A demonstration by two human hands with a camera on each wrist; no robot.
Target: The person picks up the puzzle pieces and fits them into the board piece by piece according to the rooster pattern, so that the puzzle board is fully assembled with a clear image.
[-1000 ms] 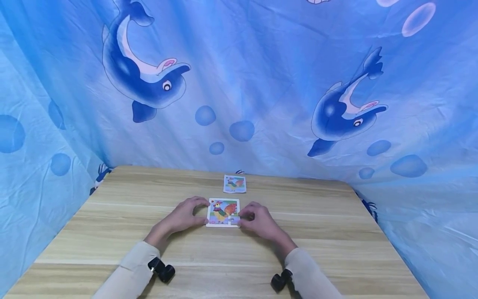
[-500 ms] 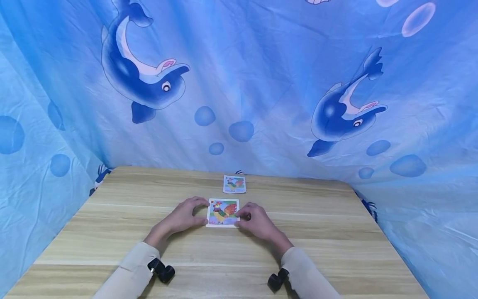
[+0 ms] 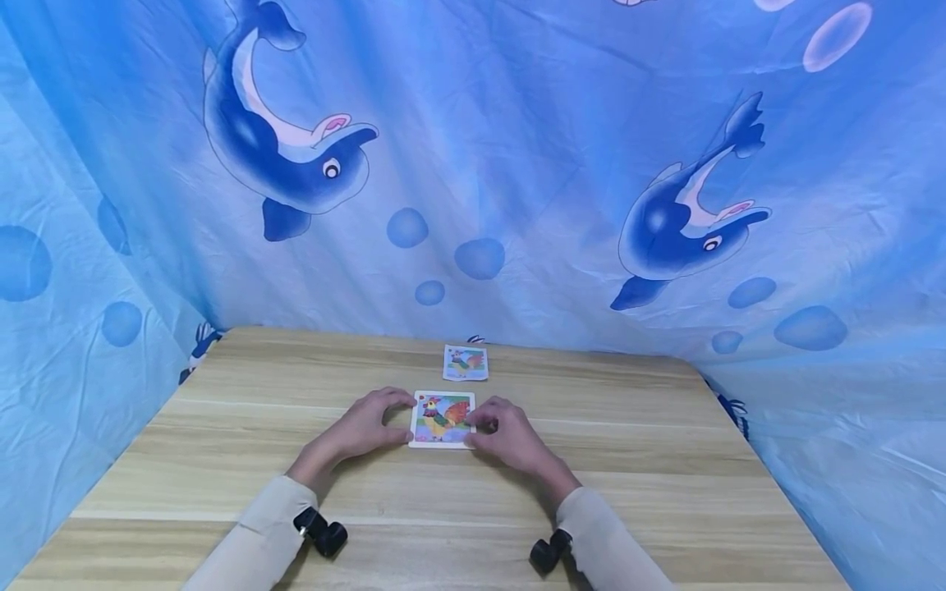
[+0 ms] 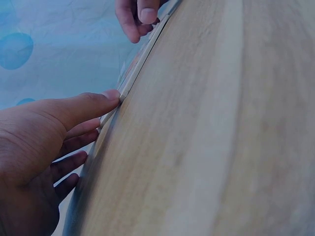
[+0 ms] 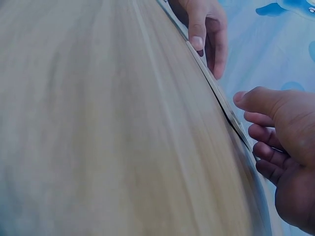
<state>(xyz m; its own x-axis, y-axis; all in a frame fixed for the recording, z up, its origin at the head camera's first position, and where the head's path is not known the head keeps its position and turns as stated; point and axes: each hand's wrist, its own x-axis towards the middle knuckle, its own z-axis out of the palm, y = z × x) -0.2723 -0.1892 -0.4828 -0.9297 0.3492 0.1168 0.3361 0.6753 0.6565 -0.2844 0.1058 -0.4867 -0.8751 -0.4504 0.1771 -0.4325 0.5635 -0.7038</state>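
A square jigsaw puzzle (image 3: 441,421) with a rooster picture and white border lies flat near the table's middle. My left hand (image 3: 365,423) holds its left edge, index finger near the upper corner and thumb near the lower one. In the left wrist view, that thumb (image 4: 106,98) touches the board's corner. Over the puzzle's right edge, my right hand (image 3: 510,435) has thumb and index finger at the lower right puzzle piece, which they partly cover. In the right wrist view, the right hand's other fingers (image 5: 268,140) curl beside the board's edge.
A small card (image 3: 466,363) printed with the same rooster lies behind the puzzle. The wooden table (image 3: 443,509) ends at a blue dolphin-patterned cloth (image 3: 532,164). Both sleeves carry a black wrist camera (image 3: 325,533).
The lower right puzzle piece moved left into line with the picture, and the white gaps around it went out of sight. My right hand shifted slightly left; my left hand stayed put.
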